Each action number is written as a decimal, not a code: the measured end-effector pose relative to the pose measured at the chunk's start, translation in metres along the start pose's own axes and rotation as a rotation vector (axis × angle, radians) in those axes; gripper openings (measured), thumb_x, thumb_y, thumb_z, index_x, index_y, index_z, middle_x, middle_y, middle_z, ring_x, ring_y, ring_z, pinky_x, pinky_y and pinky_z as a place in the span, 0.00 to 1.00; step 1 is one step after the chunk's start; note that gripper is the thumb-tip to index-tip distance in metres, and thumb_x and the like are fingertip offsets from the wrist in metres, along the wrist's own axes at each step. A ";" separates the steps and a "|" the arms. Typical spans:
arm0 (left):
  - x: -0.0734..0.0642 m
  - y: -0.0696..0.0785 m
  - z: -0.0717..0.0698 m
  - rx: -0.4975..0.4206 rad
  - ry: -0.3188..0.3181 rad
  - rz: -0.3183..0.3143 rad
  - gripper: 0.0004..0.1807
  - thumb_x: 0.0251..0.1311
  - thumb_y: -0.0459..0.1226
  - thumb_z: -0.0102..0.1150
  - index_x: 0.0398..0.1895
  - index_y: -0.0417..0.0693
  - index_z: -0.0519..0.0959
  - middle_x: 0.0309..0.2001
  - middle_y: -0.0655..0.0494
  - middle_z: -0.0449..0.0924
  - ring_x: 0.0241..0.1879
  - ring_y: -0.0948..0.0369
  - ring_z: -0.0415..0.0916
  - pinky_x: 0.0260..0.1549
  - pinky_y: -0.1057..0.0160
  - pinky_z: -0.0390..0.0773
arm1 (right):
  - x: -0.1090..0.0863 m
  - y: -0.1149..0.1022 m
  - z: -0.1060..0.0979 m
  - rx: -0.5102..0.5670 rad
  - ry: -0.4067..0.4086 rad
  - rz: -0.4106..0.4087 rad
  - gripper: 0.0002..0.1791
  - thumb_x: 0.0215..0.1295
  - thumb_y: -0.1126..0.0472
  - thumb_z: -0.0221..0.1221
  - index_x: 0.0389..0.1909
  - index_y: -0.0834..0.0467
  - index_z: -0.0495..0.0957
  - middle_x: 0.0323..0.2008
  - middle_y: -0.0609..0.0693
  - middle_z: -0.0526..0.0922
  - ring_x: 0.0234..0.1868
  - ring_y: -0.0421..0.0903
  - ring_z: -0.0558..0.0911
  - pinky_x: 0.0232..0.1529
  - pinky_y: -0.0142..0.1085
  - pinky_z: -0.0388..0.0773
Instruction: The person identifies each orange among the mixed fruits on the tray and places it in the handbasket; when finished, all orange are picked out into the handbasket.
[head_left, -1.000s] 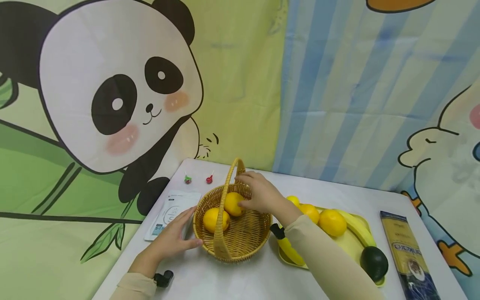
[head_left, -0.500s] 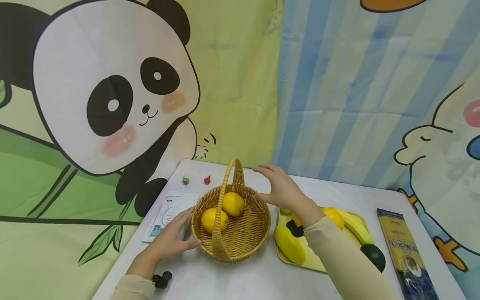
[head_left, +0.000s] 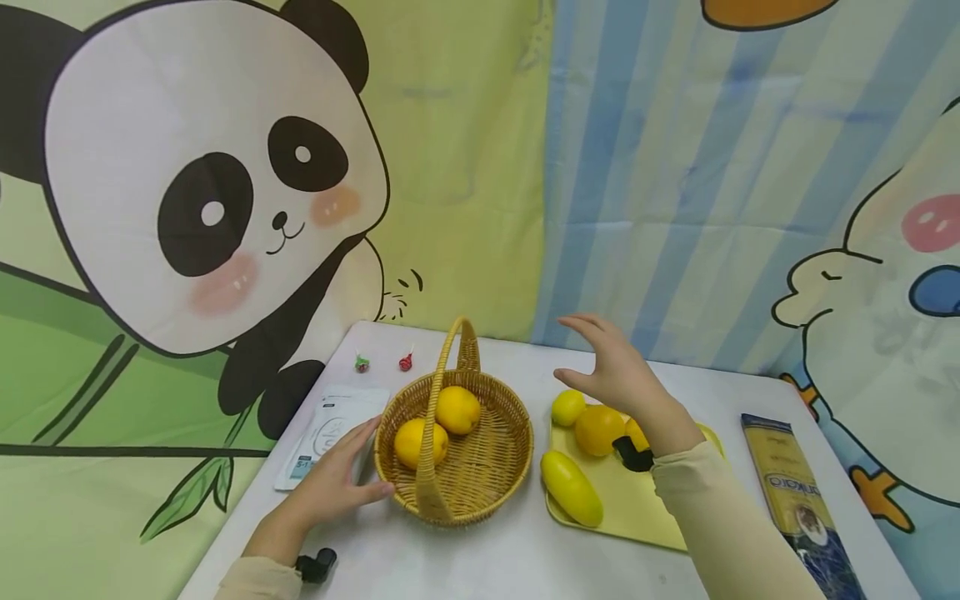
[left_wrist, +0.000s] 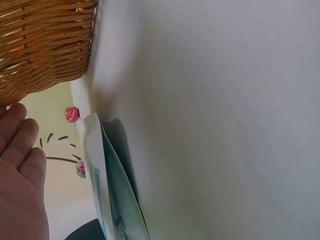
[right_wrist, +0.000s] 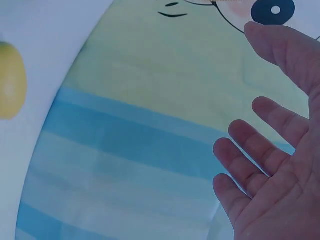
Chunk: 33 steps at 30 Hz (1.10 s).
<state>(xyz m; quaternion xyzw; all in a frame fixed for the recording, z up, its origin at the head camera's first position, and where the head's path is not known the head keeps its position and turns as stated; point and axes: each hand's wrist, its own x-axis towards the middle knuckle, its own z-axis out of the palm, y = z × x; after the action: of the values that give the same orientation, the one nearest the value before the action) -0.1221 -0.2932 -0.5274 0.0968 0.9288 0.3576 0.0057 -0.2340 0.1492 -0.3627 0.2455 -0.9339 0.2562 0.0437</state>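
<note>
A wicker basket (head_left: 487, 471) with a tall handle stands mid-table, two orange-yellow fruits (head_left: 457, 410) inside it. My left hand (head_left: 333, 492) rests at the basket's left side, fingers straight and thumb at the rim. In the left wrist view its fingertips are right at the wicker wall (left_wrist: 45, 50). My right hand (head_left: 611, 367) is raised above the back of the yellow tray (head_left: 630, 512), fingers spread and holding nothing. On the tray lie a lemon (head_left: 567, 407), an orange (head_left: 598, 429) and a long yellow fruit (head_left: 572, 487). My right forearm hides the tray's right part.
A white pouch (head_left: 330, 425) lies left of the basket. Behind it are a green lollipop (head_left: 362, 363) and a red lollipop (head_left: 406, 362). A gold-and-blue packet (head_left: 798, 492) lies at the table's right. A cartoon curtain (head_left: 465, 167) hangs behind the table.
My right hand has left the fruit in the basket and moved right, over the tray. Both fruits stay in the basket. My left hand keeps its place beside it. The head view has shifted slightly.
</note>
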 end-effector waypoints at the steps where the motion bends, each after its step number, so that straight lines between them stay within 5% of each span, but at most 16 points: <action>1: -0.001 0.000 0.000 0.000 0.002 0.001 0.64 0.47 0.66 0.76 0.85 0.56 0.54 0.83 0.46 0.57 0.80 0.38 0.56 0.74 0.27 0.60 | -0.002 0.003 -0.001 0.001 0.007 0.004 0.45 0.64 0.49 0.73 0.79 0.47 0.64 0.78 0.53 0.64 0.77 0.60 0.65 0.73 0.64 0.70; 18: -0.002 0.000 -0.001 -0.011 0.004 0.013 0.64 0.48 0.65 0.77 0.85 0.55 0.54 0.82 0.44 0.57 0.80 0.37 0.56 0.74 0.26 0.60 | -0.036 0.056 -0.021 -0.026 0.044 0.155 0.46 0.68 0.44 0.68 0.82 0.49 0.59 0.80 0.61 0.60 0.78 0.68 0.61 0.71 0.73 0.65; 33: -0.001 0.000 -0.001 0.001 -0.002 -0.001 0.65 0.47 0.67 0.75 0.85 0.55 0.54 0.83 0.45 0.57 0.80 0.38 0.56 0.74 0.27 0.59 | -0.060 0.100 -0.017 -0.063 0.031 0.267 0.48 0.68 0.38 0.66 0.81 0.53 0.59 0.78 0.68 0.61 0.75 0.73 0.62 0.69 0.76 0.64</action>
<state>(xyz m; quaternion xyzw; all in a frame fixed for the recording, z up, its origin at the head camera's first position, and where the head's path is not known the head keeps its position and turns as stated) -0.1215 -0.2941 -0.5271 0.0969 0.9291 0.3568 0.0067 -0.2297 0.2587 -0.4058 0.1137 -0.9651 0.2340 0.0313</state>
